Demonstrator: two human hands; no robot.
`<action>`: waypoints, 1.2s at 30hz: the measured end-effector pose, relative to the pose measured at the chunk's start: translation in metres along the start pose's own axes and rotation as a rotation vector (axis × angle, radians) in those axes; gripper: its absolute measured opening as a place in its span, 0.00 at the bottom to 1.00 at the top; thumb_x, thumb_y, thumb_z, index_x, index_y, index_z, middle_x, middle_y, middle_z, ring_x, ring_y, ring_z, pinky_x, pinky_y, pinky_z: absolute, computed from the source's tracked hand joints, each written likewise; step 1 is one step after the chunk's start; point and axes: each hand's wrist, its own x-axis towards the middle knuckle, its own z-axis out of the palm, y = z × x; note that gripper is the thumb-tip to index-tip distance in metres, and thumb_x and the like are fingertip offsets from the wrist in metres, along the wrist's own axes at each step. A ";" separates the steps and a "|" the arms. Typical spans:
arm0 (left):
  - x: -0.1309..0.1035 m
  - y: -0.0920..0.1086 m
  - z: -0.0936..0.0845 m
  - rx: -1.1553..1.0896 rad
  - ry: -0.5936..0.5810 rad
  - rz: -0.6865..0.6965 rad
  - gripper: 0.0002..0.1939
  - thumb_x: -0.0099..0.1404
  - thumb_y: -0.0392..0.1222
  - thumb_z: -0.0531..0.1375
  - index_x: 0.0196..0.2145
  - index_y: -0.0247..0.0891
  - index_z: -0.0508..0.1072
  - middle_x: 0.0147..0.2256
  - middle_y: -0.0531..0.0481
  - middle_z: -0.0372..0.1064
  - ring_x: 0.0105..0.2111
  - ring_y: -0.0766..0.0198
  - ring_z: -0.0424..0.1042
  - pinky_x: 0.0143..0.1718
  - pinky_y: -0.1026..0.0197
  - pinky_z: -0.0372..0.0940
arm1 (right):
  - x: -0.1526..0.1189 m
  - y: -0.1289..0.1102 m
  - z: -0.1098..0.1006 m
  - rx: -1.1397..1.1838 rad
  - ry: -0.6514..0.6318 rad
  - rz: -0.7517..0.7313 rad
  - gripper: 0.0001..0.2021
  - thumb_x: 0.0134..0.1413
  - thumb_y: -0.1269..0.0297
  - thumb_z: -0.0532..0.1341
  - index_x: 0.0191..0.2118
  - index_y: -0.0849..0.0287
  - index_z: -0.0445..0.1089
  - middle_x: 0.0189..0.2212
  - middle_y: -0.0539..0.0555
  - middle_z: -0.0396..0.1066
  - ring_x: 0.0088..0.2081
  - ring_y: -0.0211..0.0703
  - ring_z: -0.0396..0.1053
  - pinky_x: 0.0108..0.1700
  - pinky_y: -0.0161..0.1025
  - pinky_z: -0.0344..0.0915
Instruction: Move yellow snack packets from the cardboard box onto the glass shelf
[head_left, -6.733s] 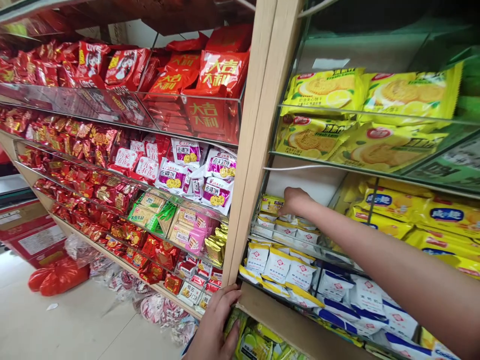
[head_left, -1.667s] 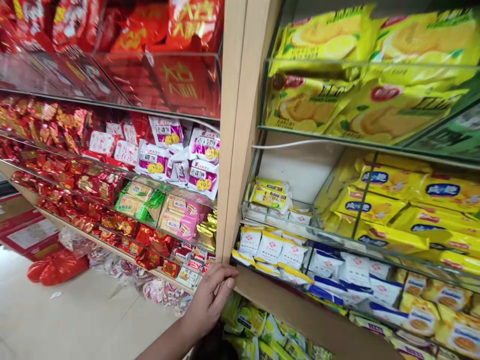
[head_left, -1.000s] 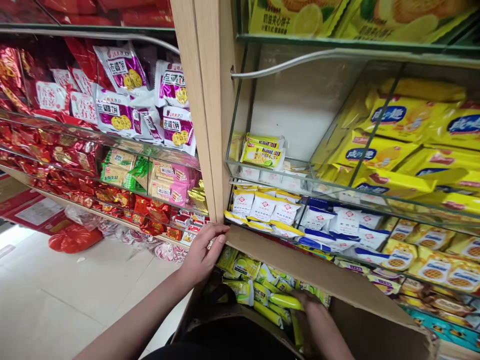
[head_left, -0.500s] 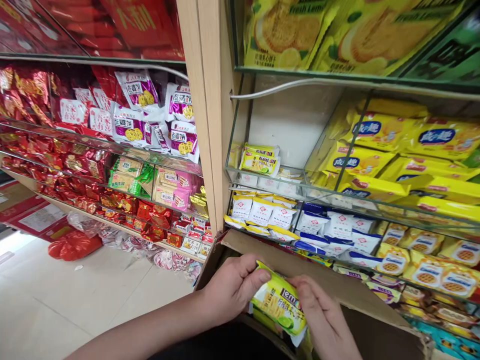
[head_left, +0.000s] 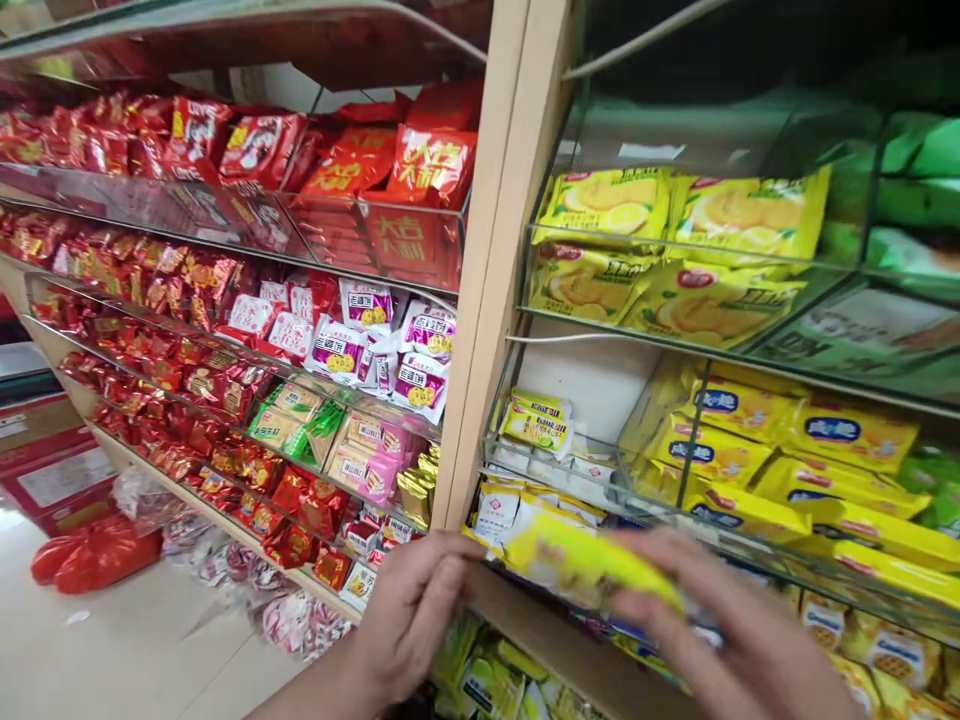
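My right hand (head_left: 727,625) is shut on a yellow-green lemon biscuit packet (head_left: 581,560), held flat and blurred in front of the lower glass shelves. My left hand (head_left: 412,620) is just left of the packet's end, fingers loosely apart and holding nothing; I cannot tell whether it touches the packet. Above, a glass compartment (head_left: 510,460) holds a couple of the same lemon packets (head_left: 536,420) on top of white packets. Below my hands, a cardboard box flap (head_left: 540,620) leans on the shelf, with more yellow-green packets (head_left: 487,685) inside the box.
A wooden upright (head_left: 495,260) divides the shelving. Left bays hold red, purple and pink snack packs (head_left: 352,340). Right bays hold yellow biscuit packs (head_left: 720,300) and yellow boxes (head_left: 825,440). A red bag (head_left: 90,555) and cartons lie on the tiled floor at left.
The packet has come up out of the box from both hands to the right hand alone. My view has tilted upward, so higher shelves show.
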 end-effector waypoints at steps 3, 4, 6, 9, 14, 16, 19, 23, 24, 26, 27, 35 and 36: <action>-0.004 -0.020 -0.003 0.160 -0.050 -0.122 0.07 0.65 0.38 0.50 0.39 0.40 0.66 0.29 0.51 0.70 0.29 0.66 0.70 0.32 0.65 0.64 | 0.052 0.012 -0.013 -0.192 0.134 0.125 0.13 0.54 0.56 0.54 0.43 0.54 0.68 0.35 0.53 0.72 0.36 0.44 0.70 0.37 0.36 0.66; -0.007 -0.026 -0.002 0.213 -0.087 -0.121 0.07 0.64 0.38 0.51 0.39 0.40 0.66 0.32 0.49 0.70 0.33 0.64 0.70 0.35 0.62 0.64 | 0.070 0.017 -0.010 -0.256 0.090 0.154 0.14 0.54 0.57 0.54 0.42 0.57 0.69 0.36 0.56 0.70 0.38 0.46 0.69 0.40 0.38 0.64; -0.013 -0.037 0.003 0.257 -0.159 -0.102 0.08 0.63 0.37 0.52 0.40 0.39 0.66 0.36 0.46 0.69 0.39 0.61 0.68 0.41 0.58 0.64 | 0.103 0.027 0.002 -0.393 -0.086 0.221 0.14 0.54 0.61 0.55 0.43 0.61 0.70 0.36 0.59 0.67 0.42 0.47 0.67 0.45 0.38 0.61; -0.023 -0.047 0.010 0.227 -0.253 -0.124 0.09 0.64 0.37 0.49 0.40 0.39 0.66 0.39 0.44 0.68 0.42 0.60 0.66 0.44 0.57 0.62 | 0.136 0.037 0.029 -0.438 -0.235 0.250 0.12 0.53 0.64 0.55 0.41 0.62 0.71 0.35 0.60 0.66 0.39 0.46 0.68 0.42 0.36 0.61; -0.035 -0.060 0.020 0.138 -0.283 -0.133 0.12 0.66 0.38 0.45 0.36 0.39 0.67 0.34 0.44 0.69 0.37 0.59 0.67 0.40 0.56 0.63 | 0.146 0.041 0.053 -0.519 -0.289 0.284 0.12 0.52 0.63 0.56 0.39 0.63 0.70 0.39 0.64 0.63 0.37 0.51 0.69 0.38 0.40 0.62; -0.038 -0.066 0.024 0.116 -0.206 -0.100 0.11 0.66 0.38 0.46 0.35 0.39 0.67 0.33 0.45 0.69 0.36 0.58 0.67 0.39 0.56 0.62 | 0.143 0.042 0.055 -0.552 -0.295 0.301 0.16 0.50 0.61 0.58 0.42 0.66 0.67 0.39 0.66 0.62 0.37 0.54 0.69 0.36 0.42 0.63; -0.041 -0.070 0.029 0.099 -0.132 -0.094 0.10 0.65 0.37 0.46 0.34 0.39 0.66 0.33 0.45 0.68 0.36 0.58 0.66 0.37 0.56 0.62 | 0.142 0.042 0.058 -0.556 -0.340 0.297 0.21 0.45 0.58 0.61 0.43 0.68 0.65 0.38 0.65 0.65 0.34 0.50 0.70 0.33 0.38 0.63; -0.040 -0.069 0.028 0.096 -0.174 -0.111 0.10 0.65 0.35 0.46 0.35 0.39 0.66 0.34 0.45 0.69 0.37 0.59 0.67 0.39 0.57 0.63 | 0.148 0.042 0.063 -0.587 -0.343 0.242 0.18 0.44 0.59 0.62 0.40 0.66 0.66 0.37 0.62 0.67 0.33 0.47 0.70 0.33 0.37 0.63; -0.040 -0.068 0.027 0.096 -0.183 -0.118 0.10 0.65 0.36 0.46 0.35 0.38 0.66 0.34 0.45 0.69 0.37 0.59 0.67 0.39 0.57 0.63 | 0.150 0.042 0.063 -0.600 -0.342 0.224 0.17 0.43 0.60 0.62 0.39 0.65 0.66 0.37 0.62 0.68 0.34 0.49 0.69 0.33 0.38 0.62; -0.040 -0.066 0.025 0.094 -0.188 -0.144 0.10 0.65 0.36 0.46 0.35 0.38 0.67 0.35 0.45 0.68 0.38 0.59 0.67 0.39 0.57 0.63 | 0.152 0.042 0.061 -0.624 -0.344 0.184 0.16 0.41 0.58 0.63 0.37 0.63 0.68 0.35 0.62 0.69 0.39 0.54 0.67 0.35 0.40 0.62; -0.041 -0.065 0.025 0.091 -0.189 -0.157 0.10 0.65 0.37 0.46 0.35 0.38 0.67 0.35 0.45 0.68 0.38 0.59 0.66 0.40 0.57 0.63 | 0.152 0.043 0.060 -0.631 -0.344 0.170 0.17 0.42 0.56 0.63 0.36 0.63 0.68 0.35 0.62 0.70 0.41 0.56 0.65 0.36 0.42 0.62; -0.042 -0.064 0.025 0.072 -0.196 -0.179 0.11 0.66 0.38 0.46 0.35 0.37 0.67 0.35 0.44 0.67 0.38 0.59 0.66 0.40 0.56 0.62 | 0.153 0.050 0.061 -0.570 -0.289 0.243 0.30 0.48 0.42 0.52 0.42 0.67 0.67 0.40 0.66 0.66 0.42 0.56 0.64 0.41 0.43 0.61; -0.042 -0.064 0.025 0.069 -0.197 -0.183 0.11 0.66 0.38 0.46 0.35 0.37 0.67 0.35 0.44 0.67 0.38 0.59 0.66 0.40 0.56 0.63 | 0.155 0.048 0.062 -0.560 -0.289 0.258 0.30 0.48 0.42 0.52 0.42 0.68 0.67 0.39 0.67 0.66 0.42 0.56 0.65 0.41 0.43 0.61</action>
